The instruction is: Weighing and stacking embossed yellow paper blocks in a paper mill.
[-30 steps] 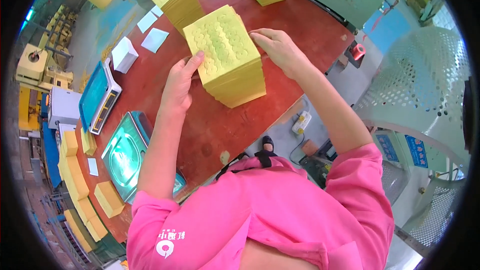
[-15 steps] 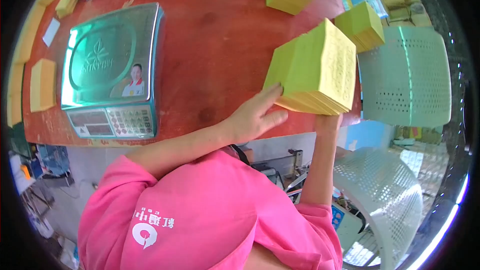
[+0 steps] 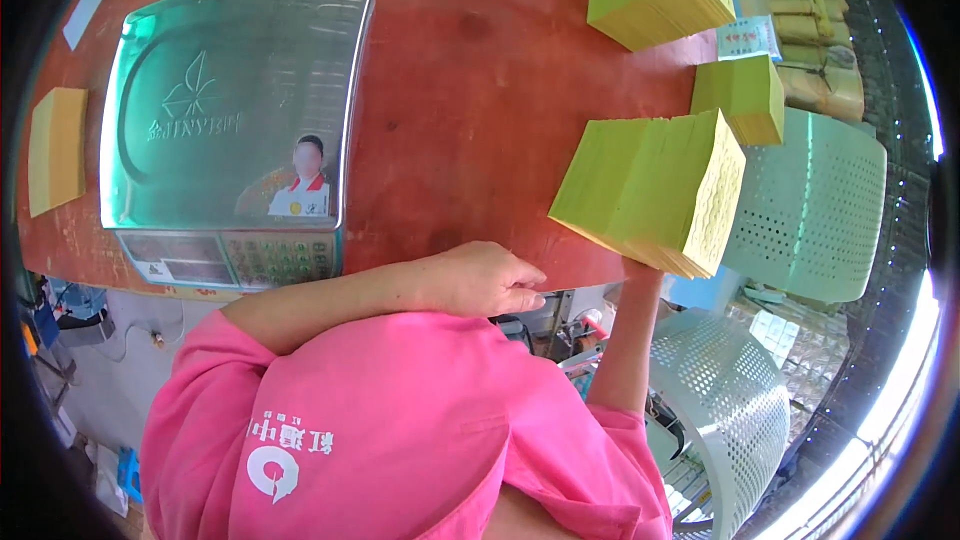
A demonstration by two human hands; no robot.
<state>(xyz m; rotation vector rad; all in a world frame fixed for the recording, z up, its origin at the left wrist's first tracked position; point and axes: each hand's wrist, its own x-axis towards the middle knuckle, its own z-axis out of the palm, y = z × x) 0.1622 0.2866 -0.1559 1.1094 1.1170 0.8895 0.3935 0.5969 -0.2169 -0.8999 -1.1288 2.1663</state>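
Red table point(image 3: 470, 90): yellow paper stack point(image 3: 650, 190) lies tilted at edge, right hand hidden; left hand point(image 3: 480, 280) grip empty.

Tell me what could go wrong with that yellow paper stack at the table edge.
The stack of yellow-green sheets hangs past the red table's edge, propped from below by the right forearm; the right hand is hidden. It could tip or fan out. The left hand rests at the edge, off the stack, so nothing steadies its near side.
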